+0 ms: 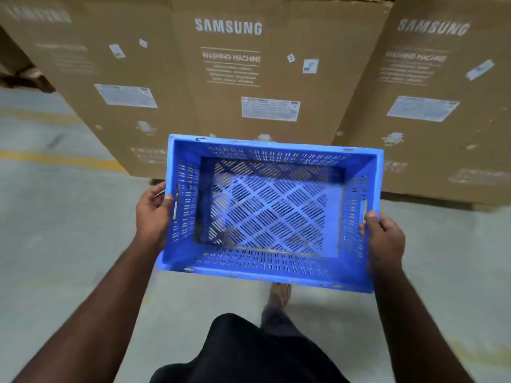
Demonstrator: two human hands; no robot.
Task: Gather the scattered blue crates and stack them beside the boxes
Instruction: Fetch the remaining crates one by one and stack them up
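Dark cloth [249,352] at the person's waist fills the near bottom edge, and just beyond it one foot [280,293] shows on the grey concrete floor [69,244]. Both bare forearms reach forward from there to a blue crate [269,211], held off the floor at about waist height — open side up, slotted walls and a diamond-patterned lattice bottom plain to see, nothing inside it.

The left hand [153,214] grips the crate's left end wall: the thumb hooks over the rim by the handle slot while the other fingers curl round the outside. The right hand [385,239] holds the right end wall the same way, thumb up on the rim beside the handle slot, fingers wrapped underneath and outside where they cannot be seen fully.

Just beyond the crate's far rim stand three tall brown cardboard boxes — the middle box [235,92] printed "SAMSUNG" and "WASHING MACHINE", a left box [83,64] and a right box [442,106] flanking it, each carrying white labels. A yellow painted line [55,158] runs across the floor on the left, ending at the boxes.
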